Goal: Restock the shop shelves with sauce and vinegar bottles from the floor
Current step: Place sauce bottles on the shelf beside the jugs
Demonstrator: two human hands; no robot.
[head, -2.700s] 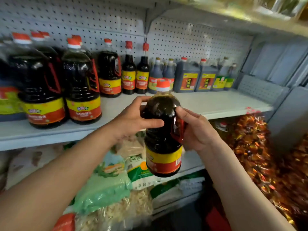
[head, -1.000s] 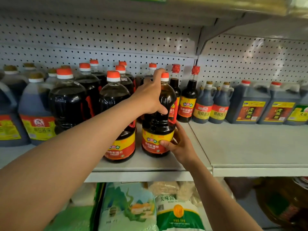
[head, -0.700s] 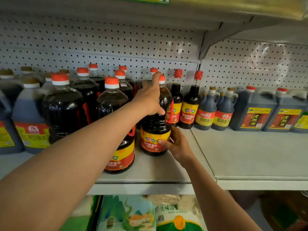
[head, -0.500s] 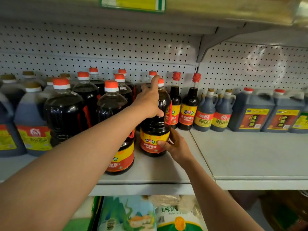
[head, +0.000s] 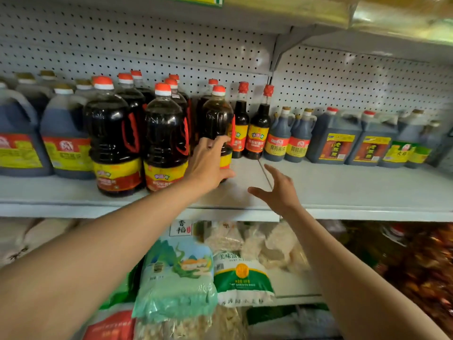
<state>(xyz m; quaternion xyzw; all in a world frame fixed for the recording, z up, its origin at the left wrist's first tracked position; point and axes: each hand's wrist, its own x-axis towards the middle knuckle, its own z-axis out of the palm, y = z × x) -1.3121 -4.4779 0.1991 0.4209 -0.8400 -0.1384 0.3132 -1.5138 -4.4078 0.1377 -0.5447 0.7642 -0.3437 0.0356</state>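
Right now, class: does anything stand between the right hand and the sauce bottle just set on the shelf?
Nothing visible: only bare shelf lies between the right hand and the sauce bottle.

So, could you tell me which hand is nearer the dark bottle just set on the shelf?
Left. The left hand touches the bottle; the right hand hovers apart, to its right.

White tag (head: 181, 227) hanging under the shelf edge (head: 220, 213) reads 香稻. Rice bag (head: 242, 278) below the shelf edge, right of the tag: 美味 readable, rest blurred. Square jug (head: 334, 137) above the shelf edge, far right: 老陈醋. Other bottle labels too blurred.
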